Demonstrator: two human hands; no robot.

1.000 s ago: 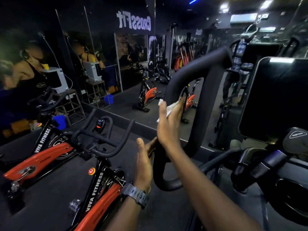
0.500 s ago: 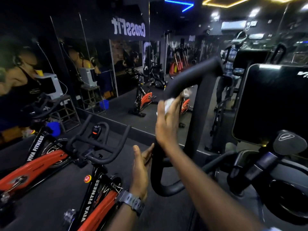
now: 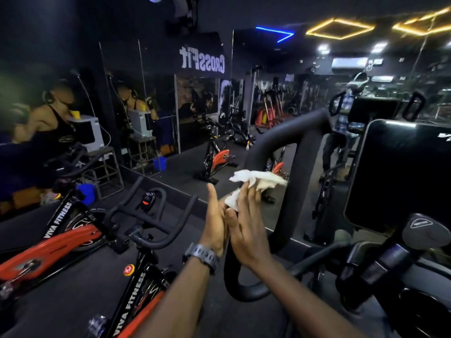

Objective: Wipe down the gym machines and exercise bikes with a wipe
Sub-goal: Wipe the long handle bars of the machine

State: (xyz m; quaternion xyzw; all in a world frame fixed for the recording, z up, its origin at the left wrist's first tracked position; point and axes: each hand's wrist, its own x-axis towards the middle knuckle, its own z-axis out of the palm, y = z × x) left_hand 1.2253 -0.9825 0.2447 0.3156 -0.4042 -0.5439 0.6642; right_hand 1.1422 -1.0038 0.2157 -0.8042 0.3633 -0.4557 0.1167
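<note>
White wipe: crumpled, pinched in the right hand, now off the handle and just left of it.
Right fingers: closed on the wipe's lower part; earlier they pressed it against the bar.
Left hand: flat and open, palm against the right hand; half a second ago it was lower and apart. Watch on the wrist.
Black looped handle: foam-covered, just right of both hands, untouched.
Console screen: dark, at right.
Red spin bike: left of the hands, marked VIVA FITNESS.
Floor: dark matting.
Mirror wall: reflects bikes, reversed CrossFit lettering.
Ceiling lights: yellow diamonds, more in view than before.
</note>
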